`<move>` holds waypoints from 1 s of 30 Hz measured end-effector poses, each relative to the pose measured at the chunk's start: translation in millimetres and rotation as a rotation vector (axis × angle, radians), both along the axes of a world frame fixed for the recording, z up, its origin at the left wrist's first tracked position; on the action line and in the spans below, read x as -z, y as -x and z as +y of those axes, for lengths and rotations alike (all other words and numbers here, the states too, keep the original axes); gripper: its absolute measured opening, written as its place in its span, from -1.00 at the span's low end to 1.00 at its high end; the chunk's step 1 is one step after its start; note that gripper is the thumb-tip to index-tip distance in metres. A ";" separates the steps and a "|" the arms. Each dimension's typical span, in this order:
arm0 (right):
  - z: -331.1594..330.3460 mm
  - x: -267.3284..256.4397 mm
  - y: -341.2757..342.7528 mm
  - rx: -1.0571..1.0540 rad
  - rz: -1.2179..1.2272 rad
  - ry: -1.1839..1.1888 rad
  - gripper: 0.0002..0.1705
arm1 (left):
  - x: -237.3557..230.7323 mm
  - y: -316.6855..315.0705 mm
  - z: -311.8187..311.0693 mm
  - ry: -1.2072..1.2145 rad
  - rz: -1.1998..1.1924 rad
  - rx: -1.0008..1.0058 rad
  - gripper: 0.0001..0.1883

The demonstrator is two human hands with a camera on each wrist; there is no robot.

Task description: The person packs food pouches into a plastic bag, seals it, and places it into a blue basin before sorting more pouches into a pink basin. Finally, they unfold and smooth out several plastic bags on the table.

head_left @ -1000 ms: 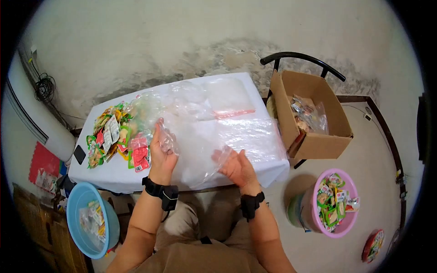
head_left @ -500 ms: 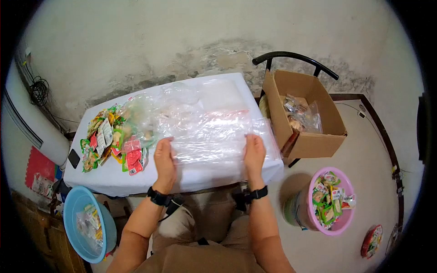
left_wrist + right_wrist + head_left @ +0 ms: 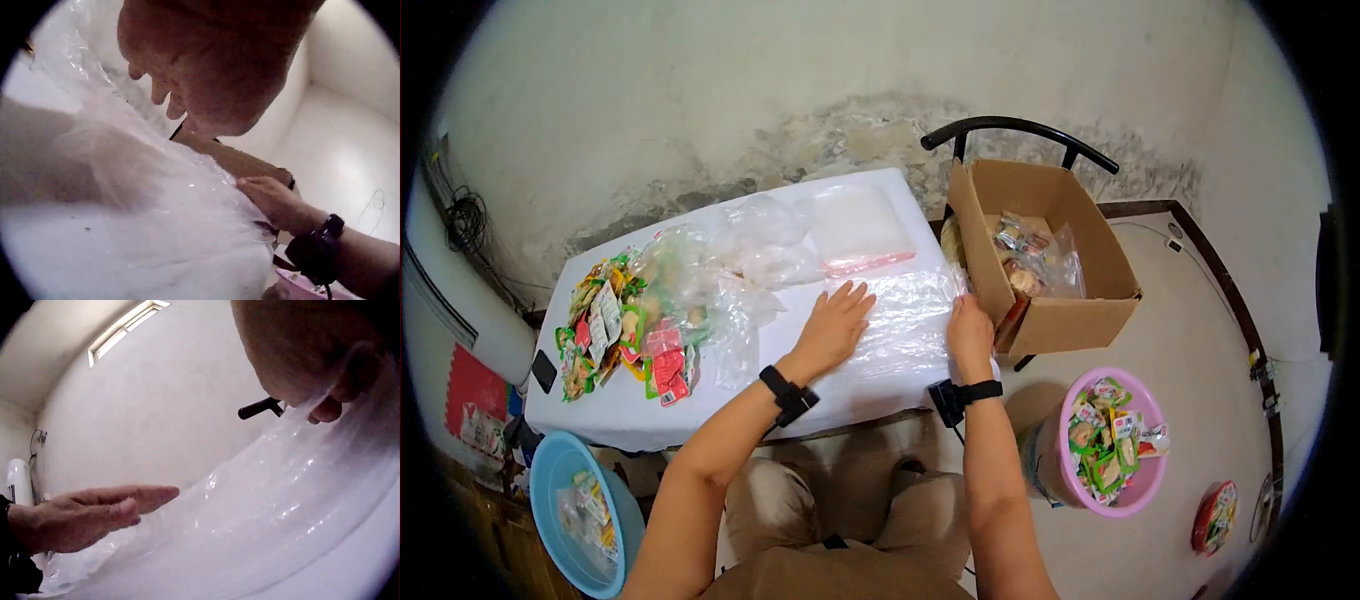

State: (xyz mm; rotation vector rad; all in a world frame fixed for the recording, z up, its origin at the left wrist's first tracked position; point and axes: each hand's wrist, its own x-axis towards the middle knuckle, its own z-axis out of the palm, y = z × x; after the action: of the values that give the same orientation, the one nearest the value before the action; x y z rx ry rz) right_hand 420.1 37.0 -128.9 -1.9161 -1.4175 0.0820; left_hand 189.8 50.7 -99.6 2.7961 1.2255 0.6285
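Note:
A clear plastic bag (image 3: pixel 910 320) lies nearly flat on the white-clothed table, shiny and wrinkled. My left hand (image 3: pixel 830 328) is over its left part, palm down with fingers straight and spread. At the bag's right edge my right hand (image 3: pixel 971 335) pinches the film; in the right wrist view the plastic (image 3: pixel 262 494) slopes up into its curled fingers (image 3: pixel 328 410). Behind the bag sits a stack of clear bags (image 3: pixel 860 228) with a pink-red edge. Crumpled clear bags (image 3: pixel 765 250) lie to the left, beside a heap of colourful snack packets (image 3: pixel 605 320).
An open cardboard box (image 3: pixel 1090 315) holding bagged items stands on a black-framed chair (image 3: pixel 1020 122) right of the table. On the floor are a pink tub (image 3: pixel 1152 490) of packets and a blue basin (image 3: pixel 550 450). A phone (image 3: pixel 544 371) lies at the table's left edge.
The clear bag, held up between both hands before, is now down on the table at the right. My left hand has released its edge and moved right; the right hand keeps its grip.

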 end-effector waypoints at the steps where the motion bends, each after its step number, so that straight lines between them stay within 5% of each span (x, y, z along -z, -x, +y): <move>1: 1.2 -1.1 -1.1 0.000 -0.017 -0.004 -0.69 | 7.3 -1.2 6.3 0.015 0.095 0.001 -0.53; 11: 8.4 -15.4 -6.8 0.043 -0.164 -0.025 -0.75 | 14.7 -5.8 19.1 0.111 0.176 0.038 -0.43; 13: 11.2 -13.0 -4.8 0.034 -0.232 0.197 -0.77 | 21.7 -5.3 22.9 0.161 0.276 0.024 -0.35; 16: 7.2 -10.0 5.0 0.031 -0.333 0.035 -0.76 | 29.3 -2.5 27.5 0.204 0.333 0.008 -0.28; 18: 15.8 0.3 22.6 -0.148 -0.499 -0.144 -0.62 | 30.2 -0.8 30.3 0.216 0.329 0.001 -0.28; 20: 11.5 -16.5 58.8 -0.481 -0.434 0.042 -0.46 | 35.2 -0.4 30.2 0.235 0.330 0.003 -0.27; 23: 37.3 8.4 70.1 -0.660 -0.306 0.249 -0.39 | 39.4 -0.1 36.1 0.235 0.435 -0.031 -0.27; 30: 40.7 5.3 4.3 -0.287 -0.402 0.348 -0.34 | 36.5 1.5 30.9 0.223 0.316 -0.010 -0.28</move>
State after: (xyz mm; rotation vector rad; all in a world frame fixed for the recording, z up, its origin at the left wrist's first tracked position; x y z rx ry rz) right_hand 415.8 77.7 -134.2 -2.0688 -2.0576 0.0864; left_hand 188.3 81.6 -136.1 2.7693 1.2630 0.0406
